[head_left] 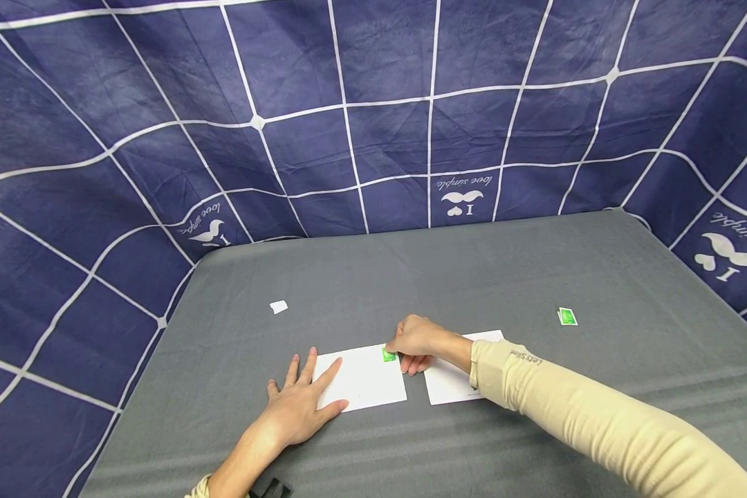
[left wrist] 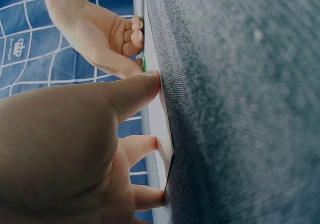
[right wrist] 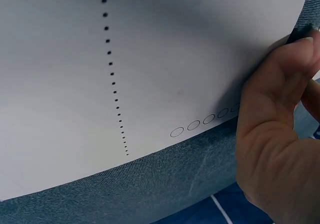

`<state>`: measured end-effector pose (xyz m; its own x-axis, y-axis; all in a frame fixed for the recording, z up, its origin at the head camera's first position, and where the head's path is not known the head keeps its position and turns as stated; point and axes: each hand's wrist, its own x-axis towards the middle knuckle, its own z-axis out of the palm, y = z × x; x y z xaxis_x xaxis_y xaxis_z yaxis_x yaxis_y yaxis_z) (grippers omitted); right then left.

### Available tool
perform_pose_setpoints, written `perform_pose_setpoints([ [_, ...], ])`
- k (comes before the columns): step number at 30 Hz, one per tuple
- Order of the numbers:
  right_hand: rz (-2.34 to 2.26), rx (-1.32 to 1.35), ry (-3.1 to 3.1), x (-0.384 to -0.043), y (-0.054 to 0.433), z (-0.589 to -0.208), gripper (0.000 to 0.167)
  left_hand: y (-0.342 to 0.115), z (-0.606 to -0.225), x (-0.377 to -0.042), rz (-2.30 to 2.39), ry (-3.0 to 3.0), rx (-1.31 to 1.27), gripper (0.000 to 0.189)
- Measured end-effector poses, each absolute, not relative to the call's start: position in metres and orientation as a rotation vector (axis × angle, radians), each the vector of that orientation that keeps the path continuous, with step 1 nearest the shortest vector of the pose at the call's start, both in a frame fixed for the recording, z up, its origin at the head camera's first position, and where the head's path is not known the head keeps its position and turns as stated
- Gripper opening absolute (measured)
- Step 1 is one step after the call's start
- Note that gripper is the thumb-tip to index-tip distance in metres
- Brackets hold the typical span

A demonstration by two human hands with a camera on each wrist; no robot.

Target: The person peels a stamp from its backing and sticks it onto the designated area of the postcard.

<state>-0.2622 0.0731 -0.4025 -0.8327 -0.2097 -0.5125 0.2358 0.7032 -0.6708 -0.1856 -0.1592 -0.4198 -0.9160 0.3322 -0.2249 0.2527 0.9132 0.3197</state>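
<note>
A white postcard [head_left: 364,387] lies flat before me, a small green stamp [head_left: 389,355] at its upper right corner. My left hand [head_left: 297,408] is spread over the card's left end, fingers straight, fingertips and thumb resting on it. At the stamp, my right hand [head_left: 420,342] has thumb and index finger together on its edge, pinching it close over the card; the other fingers are curled. Beneath the right wrist lies a second white postcard [head_left: 448,382]. In the right wrist view this second postcard [right wrist: 60,108] shows a dotted line and a row of printed ovals.
A small scrap of white paper [head_left: 279,306] lies on the grey cloth-covered table [head_left: 373,277] at the left. Further right are green stamps [head_left: 568,317], overlapping each other. Blue curtains [head_left: 386,138] with white lines hang along the back and sides.
</note>
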Motion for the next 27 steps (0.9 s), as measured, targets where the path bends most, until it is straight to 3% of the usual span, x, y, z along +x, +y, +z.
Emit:
perform_pose_setpoints([
  [27, -1.149, 0.056, 2.212, -0.2653, 0.0790, -0.4023, 0.018, -0.1590, -0.4193, -0.1859, 0.411, 2.804, 0.444, 0.066],
])
